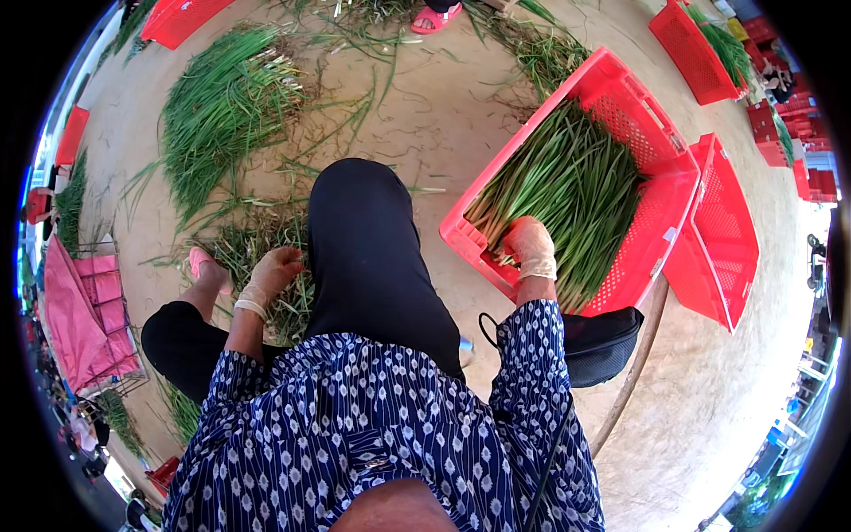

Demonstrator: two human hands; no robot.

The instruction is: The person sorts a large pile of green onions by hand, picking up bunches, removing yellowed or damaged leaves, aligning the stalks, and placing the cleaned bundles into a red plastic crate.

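My right hand (530, 247), in a thin pale glove, reaches into a red plastic crate (665, 229). Its fingers touch the pale stem ends of green chive-like stalks (572, 179) that lie in the crate. Whether they grip any stalks is hidden. My left hand (274, 274), gloved too, hovers beside my left knee with fingers loosely bent and nothing visible in them. Below it spreads a heap of loose leaves and dry trimmings (229, 246). Farther ahead on the left, a large pile of green stalks (219, 113) rests on the floor.
Another red crate (721, 246) leans beside the near one. A black pouch (602, 346) and a wooden pole (638, 379) lie near my right arm. More trimmings (545, 60) litter the concrete floor. Ahead stands a person's foot in a pink sandal (435, 18). Pink cloth (86, 312) covers a rack at left.
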